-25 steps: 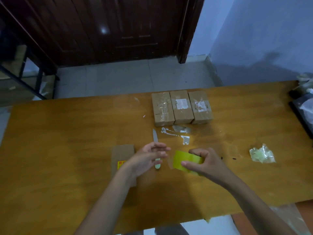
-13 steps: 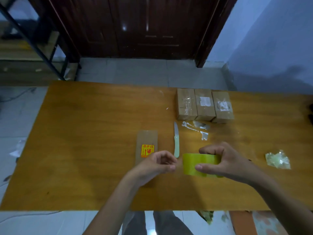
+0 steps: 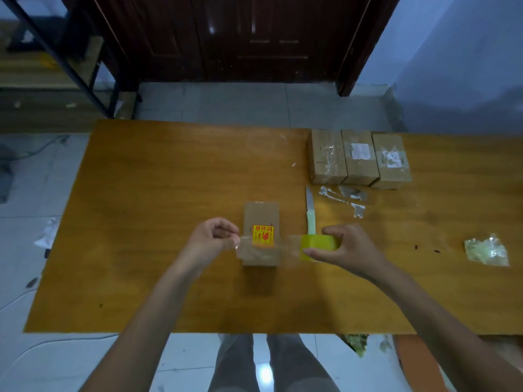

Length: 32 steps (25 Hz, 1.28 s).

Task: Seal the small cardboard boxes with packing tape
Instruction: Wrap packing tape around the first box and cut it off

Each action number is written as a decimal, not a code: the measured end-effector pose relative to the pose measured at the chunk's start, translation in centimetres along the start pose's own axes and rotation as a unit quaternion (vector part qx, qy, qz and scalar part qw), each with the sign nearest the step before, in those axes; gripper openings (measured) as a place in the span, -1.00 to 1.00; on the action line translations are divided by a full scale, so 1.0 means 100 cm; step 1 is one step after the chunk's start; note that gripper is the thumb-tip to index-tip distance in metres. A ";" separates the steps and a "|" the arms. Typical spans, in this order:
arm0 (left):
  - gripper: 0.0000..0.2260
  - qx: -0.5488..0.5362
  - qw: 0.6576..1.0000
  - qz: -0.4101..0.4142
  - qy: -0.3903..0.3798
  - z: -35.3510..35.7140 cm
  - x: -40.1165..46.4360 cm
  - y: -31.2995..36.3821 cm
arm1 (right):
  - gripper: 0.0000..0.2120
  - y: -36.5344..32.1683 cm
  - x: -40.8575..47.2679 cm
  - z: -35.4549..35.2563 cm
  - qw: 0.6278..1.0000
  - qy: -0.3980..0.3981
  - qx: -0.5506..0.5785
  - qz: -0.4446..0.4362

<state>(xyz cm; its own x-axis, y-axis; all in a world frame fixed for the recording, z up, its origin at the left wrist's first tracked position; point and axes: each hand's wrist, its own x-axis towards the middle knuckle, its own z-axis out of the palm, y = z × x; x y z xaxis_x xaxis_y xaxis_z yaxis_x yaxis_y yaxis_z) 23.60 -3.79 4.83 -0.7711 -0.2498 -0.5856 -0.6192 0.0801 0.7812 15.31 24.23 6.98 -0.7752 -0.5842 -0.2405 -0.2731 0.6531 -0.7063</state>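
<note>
A small cardboard box with a red and yellow sticker lies in the middle of the wooden table. My right hand grips a yellow roll of packing tape just right of the box. My left hand pinches the free end of the tape at the box's left side. A clear strip of tape stretches between both hands, over the near part of the box.
Three taped cardboard boxes stand side by side at the far right. A knife with a pale handle lies right of the central box, with tape scraps beyond it. A crumpled wad of tape sits at the right.
My left hand has pulled the tape end leftwards away from the roll, drawing a strip out across the box. The camera view has shifted left and tilted down.
</note>
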 end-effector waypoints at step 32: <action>-0.81 0.238 0.934 0.120 0.239 0.046 0.050 -0.047 | -0.45 0.032 0.081 0.049 0.973 -0.055 -0.194 0.113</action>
<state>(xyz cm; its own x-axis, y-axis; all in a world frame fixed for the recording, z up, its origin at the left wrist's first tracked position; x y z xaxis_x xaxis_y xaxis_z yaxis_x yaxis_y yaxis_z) 21.94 -0.93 -2.75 -0.8124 -0.5621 -0.1547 -0.5207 0.5801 0.6263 10.97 19.24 -0.53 -0.7804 -0.4393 -0.4449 -0.3148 0.8909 -0.3275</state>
